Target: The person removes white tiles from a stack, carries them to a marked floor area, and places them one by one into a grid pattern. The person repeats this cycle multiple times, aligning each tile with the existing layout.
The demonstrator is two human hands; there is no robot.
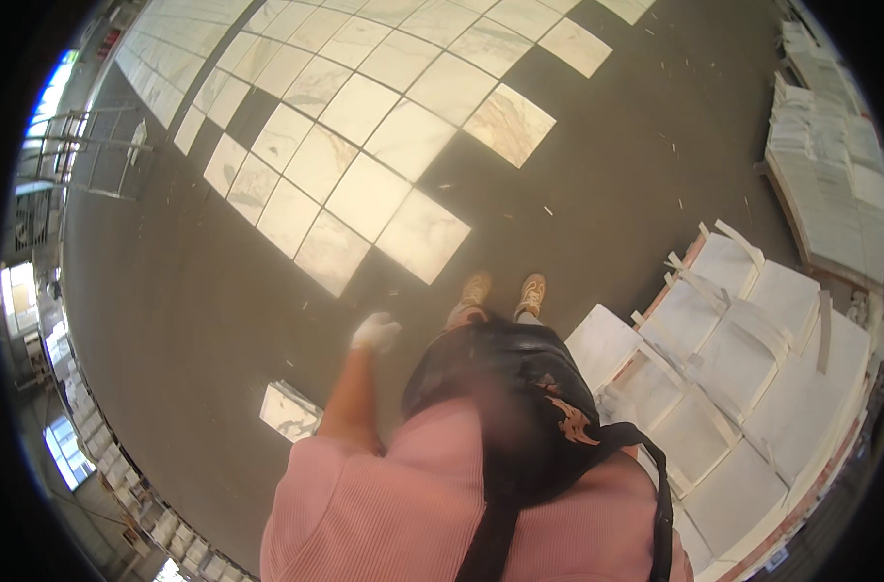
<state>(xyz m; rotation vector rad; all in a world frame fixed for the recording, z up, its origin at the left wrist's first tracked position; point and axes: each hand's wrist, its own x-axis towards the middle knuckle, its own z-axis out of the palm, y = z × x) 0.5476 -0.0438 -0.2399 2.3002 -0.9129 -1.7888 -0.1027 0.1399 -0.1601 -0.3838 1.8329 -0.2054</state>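
My left hand [375,333], in a white glove, hangs beside my body above the dark floor. Its fingers look loosely curled together, and nothing shows in them. My right hand is out of sight behind the black apron [505,373] and my body. Ahead of my feet, pale veined marble tiles [369,197] lie flat in rows with narrow gaps. One tile with tan veining [510,126] lies at the right edge of the rows. A small stack of grey-veined tiles [291,411] sits on the floor left of my left arm.
On my right stands a pallet of strapped white tiles [728,349]. Another loaded pallet [830,175] is beyond it at the far right. A metal frame rack [102,150] stands at the far left. Light scraps [548,210] litter the dark floor.
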